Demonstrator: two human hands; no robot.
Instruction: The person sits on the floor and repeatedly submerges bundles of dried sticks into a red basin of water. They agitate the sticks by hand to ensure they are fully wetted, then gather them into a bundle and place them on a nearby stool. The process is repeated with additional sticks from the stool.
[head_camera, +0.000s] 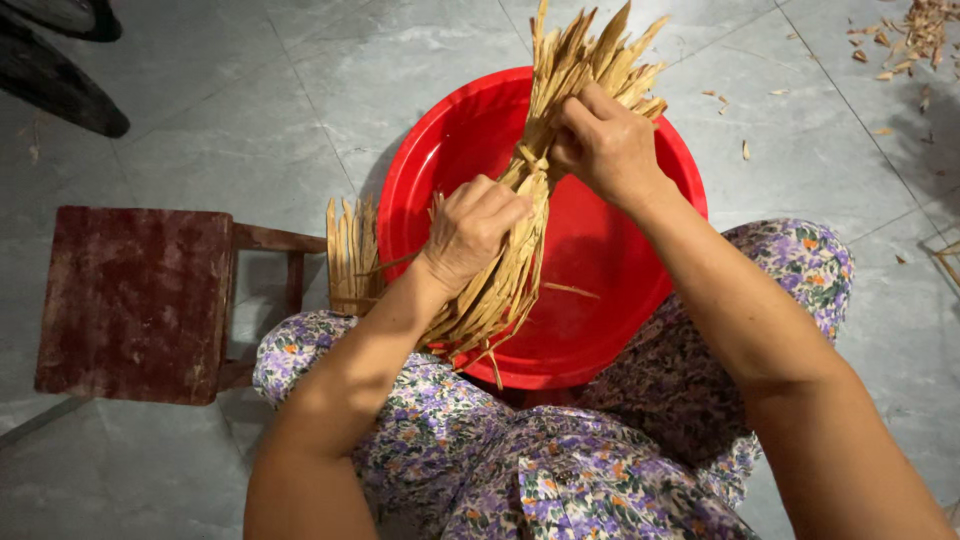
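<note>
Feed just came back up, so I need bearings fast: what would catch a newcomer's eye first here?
The bright red basin in the middle of the grey tiled floor stands out first. Over it, the left hand and right hand both grip one bundle of dry tan strips, its ends fanning out past the basin's far rim. A worn dark-red wooden stool stands at the left.

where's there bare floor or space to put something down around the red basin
Bare grey floor lies between the wooden stool and the red basin, and again right of the basin, short of the scraps. The stool top is bare too. It is crowded over the basin, where the left hand and right hand grip the bundle of dry strips.
</note>
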